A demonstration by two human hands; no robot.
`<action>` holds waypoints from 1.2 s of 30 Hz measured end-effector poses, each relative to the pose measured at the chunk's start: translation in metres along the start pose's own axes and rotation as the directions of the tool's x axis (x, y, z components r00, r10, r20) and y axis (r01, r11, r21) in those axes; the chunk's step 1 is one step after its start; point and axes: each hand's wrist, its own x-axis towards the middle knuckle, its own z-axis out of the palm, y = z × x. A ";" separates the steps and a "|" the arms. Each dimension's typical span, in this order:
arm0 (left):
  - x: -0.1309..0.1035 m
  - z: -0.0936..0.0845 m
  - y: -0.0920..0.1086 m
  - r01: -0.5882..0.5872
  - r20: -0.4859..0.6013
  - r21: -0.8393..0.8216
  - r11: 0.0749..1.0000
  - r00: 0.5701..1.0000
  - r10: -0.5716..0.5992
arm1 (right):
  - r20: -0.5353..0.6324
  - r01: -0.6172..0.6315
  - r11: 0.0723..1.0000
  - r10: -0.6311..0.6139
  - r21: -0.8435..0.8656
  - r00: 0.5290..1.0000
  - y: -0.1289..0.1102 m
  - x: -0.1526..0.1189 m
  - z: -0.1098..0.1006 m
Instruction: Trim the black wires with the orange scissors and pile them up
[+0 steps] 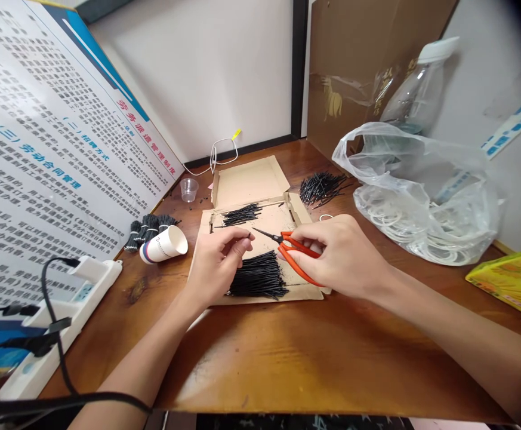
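My right hand (343, 254) is wrapped round the orange handles of a pair of scissors (298, 252). Their thin dark blades point left, toward my left fingertips, with a small distance between. My left hand (224, 257) is closed in a pinch; a tiny dark end shows at its fingertips, likely one of the thin black pieces, but most is hidden. Under the hands lies an opened flat cardboard box (302, 292). On it rest a large bundle of black thin sticks or tubes (260, 276), partly behind my left hand, and a smaller bunch (241, 215) farther back.
Another black pile (321, 188) lies right of the box. Tied black bundles (146, 230) and a tipped paper cup (164, 245) are at left, near a clear small cup (189, 190) and a power strip (63, 328). A plastic bag (421, 221) and yellow packet (515, 280) stand right.
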 end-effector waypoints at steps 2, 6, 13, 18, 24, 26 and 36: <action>0.001 -0.001 -0.001 -0.020 0.006 0.033 0.999 1.000 0.020 | 0.000 -0.015 1.000 0.015 0.006 1.000 0.000 -0.001 0.000; 0.003 -0.006 -0.013 -0.120 0.025 0.267 0.956 0.993 0.118 | -0.013 -0.030 0.999 0.030 -0.016 0.999 0.003 0.001 -0.002; 0.034 -0.008 -0.051 -0.157 0.162 0.670 0.726 0.985 0.063 | -0.057 -0.103 0.993 0.100 -0.064 0.993 0.018 0.013 -0.006; 0.076 -0.004 -0.058 -0.113 0.133 0.736 0.667 0.991 0.021 | -0.065 -0.174 0.979 0.168 -0.103 0.984 0.023 0.016 -0.008; 0.059 -0.002 -0.043 -0.139 0.166 0.702 0.698 0.986 0.030 | -0.061 -0.167 0.976 0.160 -0.140 0.985 0.024 0.016 -0.012; 0.037 -0.001 -0.035 -0.209 0.240 0.605 0.769 0.968 0.074 | -0.062 -0.147 0.979 0.140 -0.138 0.988 0.023 0.015 -0.012; 0.006 0.006 -0.023 -0.192 0.338 0.419 0.887 0.940 0.044 | -0.017 -0.134 0.977 0.133 -0.168 0.991 0.019 0.012 -0.008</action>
